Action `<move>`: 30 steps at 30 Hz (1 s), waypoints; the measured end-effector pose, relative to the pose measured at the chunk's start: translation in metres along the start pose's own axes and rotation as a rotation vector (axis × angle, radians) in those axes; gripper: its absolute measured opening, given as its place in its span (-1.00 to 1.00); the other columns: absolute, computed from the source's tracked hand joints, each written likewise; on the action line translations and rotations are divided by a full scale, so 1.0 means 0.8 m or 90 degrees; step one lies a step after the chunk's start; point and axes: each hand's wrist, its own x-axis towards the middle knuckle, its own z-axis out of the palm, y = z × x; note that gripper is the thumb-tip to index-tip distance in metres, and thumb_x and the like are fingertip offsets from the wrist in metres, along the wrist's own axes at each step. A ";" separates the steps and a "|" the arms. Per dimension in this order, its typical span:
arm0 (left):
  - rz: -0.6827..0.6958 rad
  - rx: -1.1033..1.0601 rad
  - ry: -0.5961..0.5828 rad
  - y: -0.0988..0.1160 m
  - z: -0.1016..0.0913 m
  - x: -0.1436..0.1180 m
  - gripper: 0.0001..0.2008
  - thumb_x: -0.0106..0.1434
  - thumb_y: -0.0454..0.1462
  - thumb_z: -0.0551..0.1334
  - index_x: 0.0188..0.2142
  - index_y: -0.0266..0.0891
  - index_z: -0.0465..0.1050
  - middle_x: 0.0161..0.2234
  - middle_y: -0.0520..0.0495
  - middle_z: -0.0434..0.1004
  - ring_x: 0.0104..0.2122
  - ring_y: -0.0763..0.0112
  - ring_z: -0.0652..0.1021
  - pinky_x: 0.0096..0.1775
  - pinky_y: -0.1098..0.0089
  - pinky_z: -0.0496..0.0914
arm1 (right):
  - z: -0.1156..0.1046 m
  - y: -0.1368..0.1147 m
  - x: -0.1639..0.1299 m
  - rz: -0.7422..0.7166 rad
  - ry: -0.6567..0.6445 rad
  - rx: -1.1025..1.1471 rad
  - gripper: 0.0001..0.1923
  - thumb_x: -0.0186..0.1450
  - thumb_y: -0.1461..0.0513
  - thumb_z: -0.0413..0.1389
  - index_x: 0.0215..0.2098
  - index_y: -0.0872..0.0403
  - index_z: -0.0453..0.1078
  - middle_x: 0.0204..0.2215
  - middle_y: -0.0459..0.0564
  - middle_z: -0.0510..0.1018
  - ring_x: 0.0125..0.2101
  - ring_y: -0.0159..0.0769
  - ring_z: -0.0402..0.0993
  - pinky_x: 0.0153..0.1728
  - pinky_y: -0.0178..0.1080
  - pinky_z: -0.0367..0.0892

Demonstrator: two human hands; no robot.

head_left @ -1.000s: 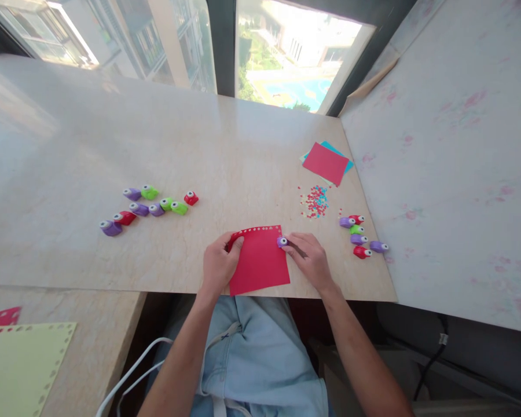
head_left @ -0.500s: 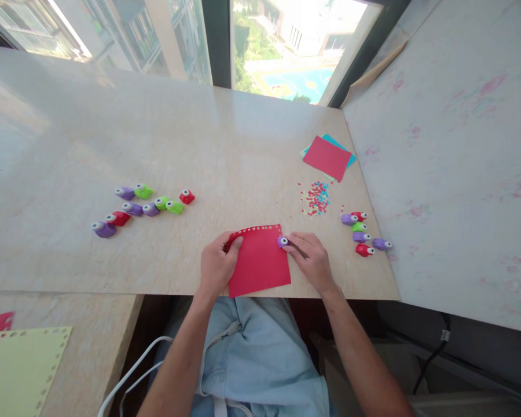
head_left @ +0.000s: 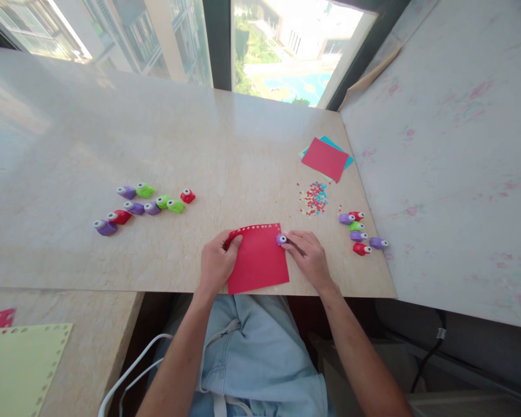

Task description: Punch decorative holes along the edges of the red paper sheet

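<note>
A red sheet of paper (head_left: 260, 260) lies at the front of the marble-look sill, with a row of punched holes along its far edge. My left hand (head_left: 219, 259) grips its left side, thumb on top and fingers underneath. At the upper right edge, a small purple craft punch (head_left: 281, 240) sits on the paper's border. My right hand (head_left: 307, 256) is closed around that punch, pinching it from the right. The punch's slot and the paper inside it are hidden from above.
Several coloured punches (head_left: 134, 207) are grouped at left, and more punches (head_left: 358, 236) at right. Confetti (head_left: 316, 198) lies below stacked coloured cards (head_left: 325, 159). A yellow punched sheet (head_left: 26, 365) rests on the lower surface at left. The wall (head_left: 451, 174) bounds the right side.
The whole view has shifted very slightly. Both hands, the red paper and the purple punch keep the same positions relative to each other.
</note>
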 end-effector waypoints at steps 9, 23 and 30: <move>0.005 0.001 0.009 -0.001 0.001 0.001 -0.75 0.29 -0.11 0.13 -0.28 -0.21 0.50 -0.37 -0.03 0.57 -0.41 0.37 0.48 -0.37 0.43 0.29 | 0.002 0.001 0.000 -0.013 0.014 -0.002 -0.76 0.35 0.18 0.13 -0.03 -0.03 0.50 -0.16 0.05 0.59 -0.13 -0.19 0.49 -0.05 -0.08 0.39; 0.026 0.017 0.016 0.000 0.002 0.003 -0.76 0.27 -0.13 0.12 -0.36 -0.22 0.46 -0.44 -0.01 0.52 -0.46 0.40 0.43 -0.39 0.41 0.23 | 0.005 0.002 0.001 -0.009 0.017 -0.013 -0.76 0.34 0.13 0.12 -0.08 0.00 0.52 -0.18 0.06 0.60 -0.14 -0.18 0.49 -0.04 -0.08 0.37; 0.045 0.005 0.003 -0.001 0.000 0.002 -0.75 0.27 -0.13 0.11 -0.41 -0.23 0.41 -0.46 -0.01 0.49 -0.47 0.40 0.42 -0.41 0.42 0.20 | 0.006 0.001 0.001 -0.014 0.013 -0.012 -0.76 0.35 0.13 0.11 -0.08 -0.01 0.52 -0.17 0.06 0.60 -0.14 -0.16 0.49 -0.04 -0.07 0.36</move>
